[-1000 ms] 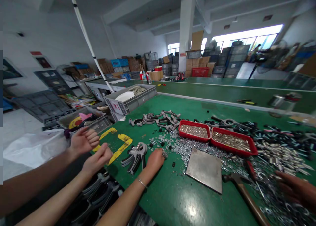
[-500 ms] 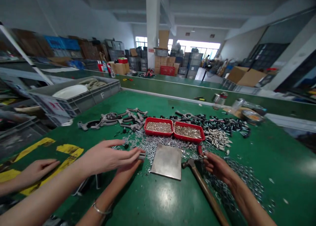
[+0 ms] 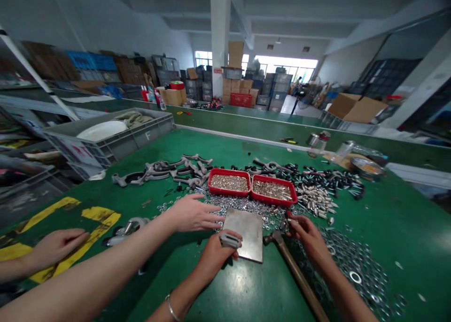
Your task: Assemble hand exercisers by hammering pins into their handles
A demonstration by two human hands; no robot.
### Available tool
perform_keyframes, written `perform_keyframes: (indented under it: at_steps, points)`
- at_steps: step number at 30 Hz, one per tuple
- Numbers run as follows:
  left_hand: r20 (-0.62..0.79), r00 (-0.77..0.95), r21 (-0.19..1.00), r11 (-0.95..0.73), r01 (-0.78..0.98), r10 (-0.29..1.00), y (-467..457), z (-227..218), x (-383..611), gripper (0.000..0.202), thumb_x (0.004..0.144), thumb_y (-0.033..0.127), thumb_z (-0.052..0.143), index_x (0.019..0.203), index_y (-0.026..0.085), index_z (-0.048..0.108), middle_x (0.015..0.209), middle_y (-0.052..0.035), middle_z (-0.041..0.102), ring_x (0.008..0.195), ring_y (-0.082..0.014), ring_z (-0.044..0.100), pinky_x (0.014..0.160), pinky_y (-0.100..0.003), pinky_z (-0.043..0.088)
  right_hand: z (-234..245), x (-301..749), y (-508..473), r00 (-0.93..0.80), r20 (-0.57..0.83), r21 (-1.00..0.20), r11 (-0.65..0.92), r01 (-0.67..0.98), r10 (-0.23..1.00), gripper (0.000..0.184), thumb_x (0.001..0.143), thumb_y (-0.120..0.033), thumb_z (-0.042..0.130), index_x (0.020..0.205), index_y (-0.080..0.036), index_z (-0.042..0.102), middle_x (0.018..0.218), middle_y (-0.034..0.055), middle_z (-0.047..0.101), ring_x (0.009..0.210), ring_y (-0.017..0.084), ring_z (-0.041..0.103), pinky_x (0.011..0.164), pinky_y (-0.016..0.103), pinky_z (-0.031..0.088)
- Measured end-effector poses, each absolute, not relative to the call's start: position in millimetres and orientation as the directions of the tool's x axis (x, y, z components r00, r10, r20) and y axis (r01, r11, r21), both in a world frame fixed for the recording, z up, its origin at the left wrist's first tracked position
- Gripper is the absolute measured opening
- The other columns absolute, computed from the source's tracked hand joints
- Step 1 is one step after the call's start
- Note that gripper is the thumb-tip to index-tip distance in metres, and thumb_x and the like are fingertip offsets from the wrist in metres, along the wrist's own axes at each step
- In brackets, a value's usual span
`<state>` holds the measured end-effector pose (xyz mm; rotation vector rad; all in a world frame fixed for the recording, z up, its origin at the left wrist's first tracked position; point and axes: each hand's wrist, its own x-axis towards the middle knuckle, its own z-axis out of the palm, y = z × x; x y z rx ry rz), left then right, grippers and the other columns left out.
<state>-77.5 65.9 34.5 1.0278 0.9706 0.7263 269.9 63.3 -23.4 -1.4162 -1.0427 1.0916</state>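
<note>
- Here's the left hand (image 3: 214,256), the one with the bangle (image 3: 171,308), fingers curled and clamped on a small grey metal part (image 3: 229,240).
- That part sits right at the lower left edge of the steel plate (image 3: 246,230), with the hand just touching the plate's corner.
- Over to the right hand (image 3: 310,240): fingertips pinched together above the table, close by the hammer head. Whatever is between them is too small to make out.
- The hammer (image 3: 296,275) lies on the green table (image 3: 405,228), just right of the plate, its handle running toward the person.
- Under that right hand, loose washers (image 3: 352,270) spread out across the table, with more piled behind the plate.
- Two red trays (image 3: 229,182) sit side by side beyond the plate, both filled with small silver pieces.
- Right of the trays, silver sleeves (image 3: 315,200) and black sleeves (image 3: 327,181) lie in loose heaps.
- Left of the trays, a heap of hand grippers (image 3: 162,169) lies on the table.
- A co-worker's arm reaches in from the left, that hand (image 3: 192,214) spread flat just beside the plate, and the other hand (image 3: 58,244) rests over the yellow tape (image 3: 98,214).
- Behind them all, a grey crate (image 3: 105,143) stands at the table's edge.
</note>
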Motion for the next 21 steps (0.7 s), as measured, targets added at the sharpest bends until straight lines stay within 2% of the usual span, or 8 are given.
perform_keyframes:
  at_steps: [2, 4, 7, 9, 11, 13, 18, 21]
  points:
    - [-0.314, 0.271, 0.949, 0.309, 0.062, 0.91, 43, 3, -42, 0.035, 0.075, 0.03, 0.055, 0.093, 0.003, 0.069, 0.062, -0.0023, 0.066, 0.058, -0.0172, 0.065, 0.05, -0.023, 0.051, -30, 264, 64, 0.252, -0.14, -0.99, -0.132, -0.049, 0.958, 0.045, 0.065, -0.055, 0.077, 0.095, -0.026, 0.062, 0.085, -0.0003, 0.066, 0.074, 0.018, 0.063, 0.076, 0.036, 0.057]
    - [-0.252, 0.184, 0.967, 0.255, 0.01, 0.95, 27, -21, -16, 0.027, 0.07, 0.027, 0.065, 0.091, 0.01, 0.069, 0.06, -0.0027, 0.066, 0.054, -0.0149, 0.062, 0.054, -0.021, 0.05, -33, 260, 65, 0.282, -0.179, -0.982, -0.156, -0.103, 0.943, 0.047, 0.062, -0.058, 0.078, 0.091, -0.026, 0.06, 0.078, -0.0012, 0.065, 0.069, 0.016, 0.062, 0.074, 0.035, 0.058]
    - [-0.209, 0.188, 0.969, 0.229, -0.091, 0.96, 22, -31, -8, 0.025, 0.067, 0.029, 0.072, 0.085, 0.013, 0.067, 0.058, -0.004, 0.066, 0.052, -0.0169, 0.061, 0.054, -0.024, 0.049, -31, 263, 66, 0.308, -0.222, -0.974, -0.2, -0.101, 0.925, 0.042, 0.065, -0.055, 0.078, 0.087, -0.024, 0.061, 0.064, -0.0037, 0.06, 0.054, 0.013, 0.055, 0.054, 0.027, 0.052]
    - [-0.236, 0.217, 0.956, 0.266, -0.123, 0.947, 27, -26, -16, 0.026, 0.069, 0.032, 0.071, 0.087, 0.014, 0.067, 0.063, -0.0057, 0.068, 0.058, -0.0196, 0.065, 0.058, -0.028, 0.05, -27, 270, 68, 0.311, -0.25, -0.968, -0.242, -0.066, 0.917, 0.036, 0.066, -0.048, 0.081, 0.082, -0.022, 0.062, 0.056, -0.0058, 0.055, 0.045, 0.01, 0.047, 0.04, 0.02, 0.038]
    - [-0.254, 0.215, 0.945, 0.289, -0.153, 0.943, 29, -19, -23, 0.03, 0.075, 0.036, 0.066, 0.097, 0.015, 0.066, 0.078, -0.0086, 0.072, 0.074, -0.0227, 0.07, 0.067, -0.034, 0.052, -23, 280, 71, 0.279, -0.314, -0.949, -0.306, -0.074, 0.907, 0.033, 0.064, -0.038, 0.085, 0.075, -0.021, 0.059, 0.05, -0.0074, 0.051, 0.041, 0.007, 0.041, 0.035, 0.017, 0.025]
    - [-0.265, 0.207, 0.938, 0.301, -0.17, 0.942, 27, -17, -23, 0.032, 0.078, 0.036, 0.063, 0.103, 0.017, 0.065, 0.091, -0.0093, 0.072, 0.085, -0.0241, 0.07, 0.074, -0.039, 0.053, -21, 289, 75, 0.205, -0.402, -0.915, -0.38, -0.137, 0.893, 0.033, 0.067, -0.035, 0.085, 0.07, -0.02, 0.056, 0.047, -0.008, 0.047, 0.039, 0.006, 0.038, 0.033, 0.015, 0.02]
    - [-0.322, 0.247, 0.915, 0.367, -0.165, 0.914, 14, -24, 1, 0.024, 0.062, 0.029, 0.075, 0.08, 0.014, 0.068, 0.06, -0.0037, 0.066, 0.051, -0.0167, 0.061, 0.053, -0.029, 0.05, -17, 298, 83, -0.052, -0.501, -0.793, -0.483, -0.372, 0.864, 0.025, 0.086, -0.029, 0.067, 0.073, -0.021, 0.048, 0.053, -0.0095, 0.037, 0.036, 0.003, 0.029, 0.03, 0.01, 0.023]
    - [-0.322, 0.186, 0.887, 0.365, -0.283, 0.928, 27, -23, 8, 0.031, 0.063, 0.03, 0.076, 0.086, 0.012, 0.067, 0.066, -0.004, 0.067, 0.052, -0.0132, 0.061, 0.053, -0.025, 0.05, -15, 294, 89, -0.109, -0.469, -0.75, -0.461, -0.474, 0.876, 0.022, 0.091, -0.022, 0.059, 0.075, -0.022, 0.044, 0.057, -0.0089, 0.036, 0.039, 0.003, 0.031, 0.031, 0.006, 0.028]
